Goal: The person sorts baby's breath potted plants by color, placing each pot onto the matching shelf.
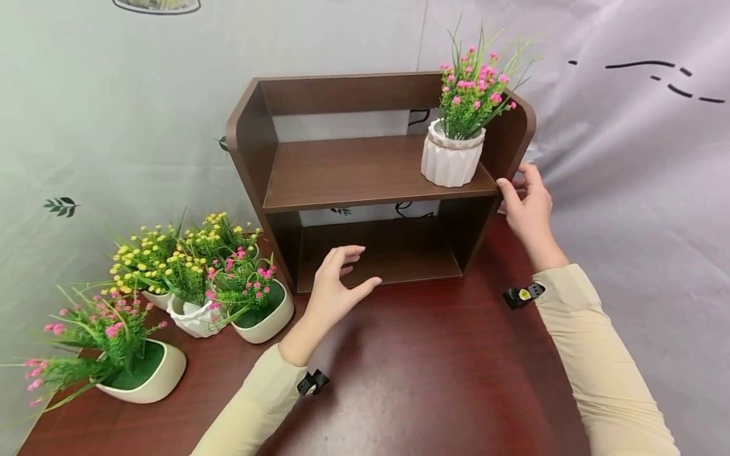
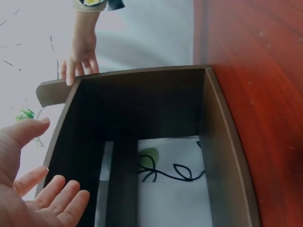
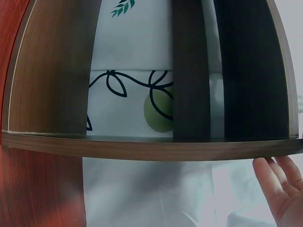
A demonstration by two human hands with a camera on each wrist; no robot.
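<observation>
A dark brown two-tier desktop shelf (image 1: 376, 201) stands upright on the table. My right hand (image 1: 529, 206) touches its right side panel, thumb at the front edge and the other fingers along the outer face; fingertips meet the panel's outside in the right wrist view. My left hand (image 1: 336, 285) hovers before the lower compartment, fingers loosely bent and thumb apart, with nothing held. In the left wrist view, the left palm (image 2: 33, 189) appears beside the shelf's front. A white ribbed pot (image 1: 452, 155) with pink flowers (image 1: 476, 85) sits on the upper tier at the right.
On the table (image 1: 422, 361), left of the shelf, several potted artificial plants are grouped: yellow flowers (image 1: 142, 256), a white pot (image 1: 196, 318), a pink-flowered oval pot (image 1: 265, 320) and another oval pot (image 1: 154, 380) near the left edge. A pale printed cloth (image 1: 342, 38) hangs behind.
</observation>
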